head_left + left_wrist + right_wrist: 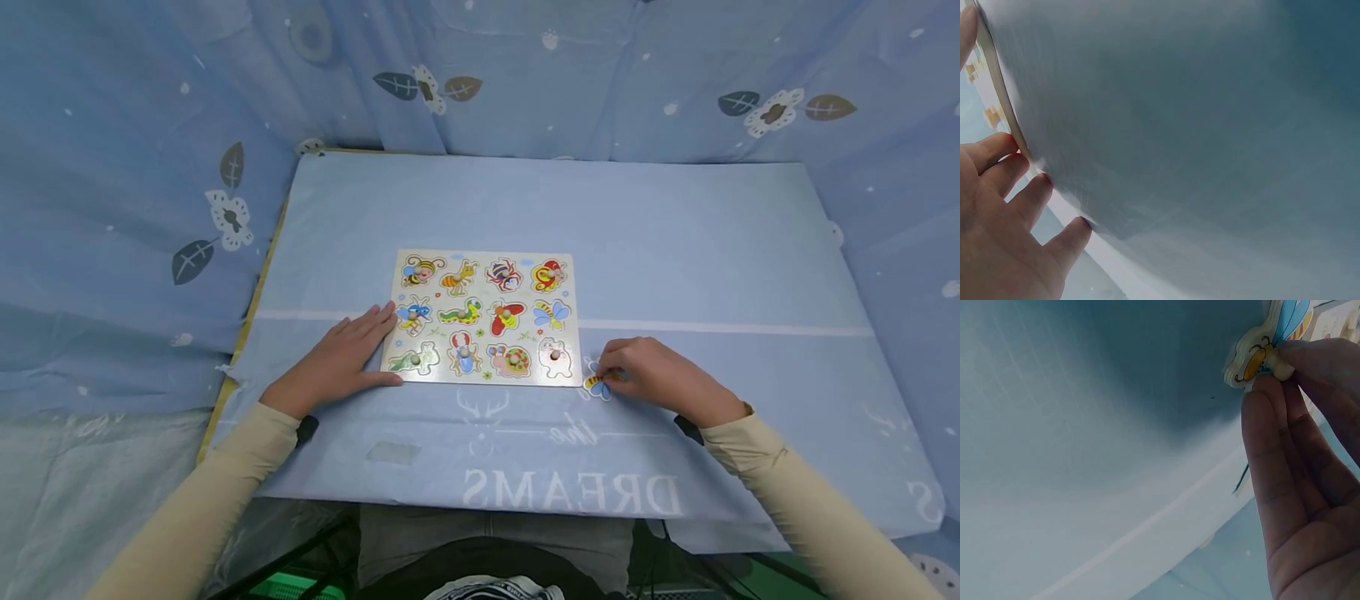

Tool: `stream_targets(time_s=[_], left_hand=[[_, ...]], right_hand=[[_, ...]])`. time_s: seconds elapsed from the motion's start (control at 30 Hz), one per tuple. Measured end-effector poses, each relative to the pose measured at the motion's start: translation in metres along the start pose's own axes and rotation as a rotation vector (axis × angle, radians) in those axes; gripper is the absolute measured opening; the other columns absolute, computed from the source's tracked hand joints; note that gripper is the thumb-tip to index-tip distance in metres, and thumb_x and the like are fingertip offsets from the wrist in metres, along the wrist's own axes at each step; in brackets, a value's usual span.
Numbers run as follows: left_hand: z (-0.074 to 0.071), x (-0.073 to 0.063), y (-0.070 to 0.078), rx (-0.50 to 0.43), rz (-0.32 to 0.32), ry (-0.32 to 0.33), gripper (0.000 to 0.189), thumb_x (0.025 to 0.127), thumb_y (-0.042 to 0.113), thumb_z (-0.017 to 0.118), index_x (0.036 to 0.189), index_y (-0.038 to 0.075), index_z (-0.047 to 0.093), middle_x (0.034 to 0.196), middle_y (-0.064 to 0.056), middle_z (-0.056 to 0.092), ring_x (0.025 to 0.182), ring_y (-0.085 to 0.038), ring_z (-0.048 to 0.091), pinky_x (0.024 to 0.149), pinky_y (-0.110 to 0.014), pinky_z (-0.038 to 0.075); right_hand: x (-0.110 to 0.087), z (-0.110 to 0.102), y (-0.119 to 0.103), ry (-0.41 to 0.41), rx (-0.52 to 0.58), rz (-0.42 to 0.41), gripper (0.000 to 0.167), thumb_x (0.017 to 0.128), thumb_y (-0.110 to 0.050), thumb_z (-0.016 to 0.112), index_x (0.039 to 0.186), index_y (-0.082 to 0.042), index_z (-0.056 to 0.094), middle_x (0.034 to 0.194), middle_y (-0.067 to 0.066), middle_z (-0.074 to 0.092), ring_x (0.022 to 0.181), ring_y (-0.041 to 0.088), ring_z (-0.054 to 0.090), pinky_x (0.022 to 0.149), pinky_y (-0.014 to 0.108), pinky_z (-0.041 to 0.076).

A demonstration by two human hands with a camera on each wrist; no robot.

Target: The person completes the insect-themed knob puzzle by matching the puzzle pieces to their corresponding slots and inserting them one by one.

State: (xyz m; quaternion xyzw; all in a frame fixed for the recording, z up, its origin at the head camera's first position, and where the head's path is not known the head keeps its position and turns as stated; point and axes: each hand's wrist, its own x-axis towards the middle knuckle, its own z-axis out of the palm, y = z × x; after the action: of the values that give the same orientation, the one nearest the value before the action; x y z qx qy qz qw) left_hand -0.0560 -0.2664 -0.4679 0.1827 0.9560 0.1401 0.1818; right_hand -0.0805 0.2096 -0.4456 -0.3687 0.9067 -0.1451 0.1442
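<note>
A wooden insect puzzle board (483, 287) lies on the cloth-covered table, its knobbed pieces sitting in rows. My left hand (337, 360) rests at the board's left edge; in the left wrist view the spread fingertips of that hand (1013, 215) touch the edge, with two knobs showing beyond. Just right of the board's lower right corner, my right hand (656, 375) holds a dragonfly puzzle piece (596, 387). Up close in the right wrist view, thumb and fingers pinch the knob (1280, 367) on its face. The board's dragonfly spot (552, 314) shows a printed picture and no knob.
A pale blue printed cloth (712, 250) covers the table around the board. Blue curtains (525, 75) hang behind and at both sides. A small greyish patch (393, 452) lies near the front edge at left.
</note>
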Motion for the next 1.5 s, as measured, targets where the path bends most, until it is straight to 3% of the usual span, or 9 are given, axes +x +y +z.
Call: stream_targets(time_s=[0.3,0.47,0.63,0.87,1.0,1.5], left_hand=[[0.001,0.001,0.0,-0.003,0.003,0.003,0.107,0.09,0.059,0.073,0.166,0.008,0.018,0.176,-0.008,0.012,0.163,-0.034,0.013,0.127,-0.065,0.017],[0.0,0.003,0.002,-0.011,-0.001,-0.001,0.106,0.09,0.058,0.073,0.166,0.007,0.019,0.176,-0.008,0.012,0.162,-0.034,0.014,0.128,-0.064,0.016],[0.0,0.003,0.001,-0.007,-0.012,-0.001,0.107,0.09,0.06,0.073,0.166,0.008,0.019,0.176,-0.008,0.012,0.162,-0.034,0.014,0.128,-0.064,0.016],[0.004,0.004,0.001,-0.016,-0.013,0.004,0.108,0.089,0.061,0.073,0.166,0.008,0.02,0.176,-0.007,0.012,0.162,-0.034,0.014,0.128,-0.064,0.016],[0.006,0.005,0.002,-0.012,-0.006,0.008,0.108,0.089,0.063,0.072,0.166,0.008,0.02,0.176,-0.007,0.013,0.162,-0.034,0.015,0.128,-0.064,0.017],[0.004,0.002,0.003,0.004,-0.007,0.006,0.107,0.089,0.063,0.072,0.166,0.01,0.02,0.176,-0.006,0.012,0.163,-0.033,0.014,0.128,-0.063,0.015]], right_hand=[[0.002,-0.004,0.002,-0.006,-0.01,-0.03,0.016,0.079,0.002,0.083,0.088,-0.011,0.081,0.089,-0.004,0.075,0.077,0.007,0.066,0.066,0.024,0.056],[0.007,-0.016,0.007,-0.026,-0.028,0.032,0.017,0.081,0.002,0.08,0.089,-0.013,0.082,0.091,-0.004,0.077,0.076,0.007,0.066,0.066,0.026,0.055],[0.026,-0.03,0.009,0.034,-0.001,0.094,0.012,0.085,-0.005,0.082,0.095,-0.012,0.083,0.095,-0.001,0.079,0.08,0.009,0.07,0.07,0.031,0.058],[0.066,-0.022,0.005,0.091,-0.011,0.017,0.011,0.089,-0.01,0.081,0.1,-0.011,0.083,0.099,0.002,0.079,0.086,0.014,0.071,0.075,0.034,0.059],[0.081,-0.018,0.003,0.103,-0.034,0.014,0.009,0.09,-0.01,0.08,0.099,-0.01,0.082,0.099,0.003,0.078,0.085,0.015,0.069,0.074,0.035,0.057],[0.092,-0.014,-0.002,0.055,-0.016,0.015,0.013,0.092,-0.008,0.078,0.105,-0.008,0.082,0.105,0.007,0.077,0.096,0.021,0.073,0.084,0.036,0.061]])
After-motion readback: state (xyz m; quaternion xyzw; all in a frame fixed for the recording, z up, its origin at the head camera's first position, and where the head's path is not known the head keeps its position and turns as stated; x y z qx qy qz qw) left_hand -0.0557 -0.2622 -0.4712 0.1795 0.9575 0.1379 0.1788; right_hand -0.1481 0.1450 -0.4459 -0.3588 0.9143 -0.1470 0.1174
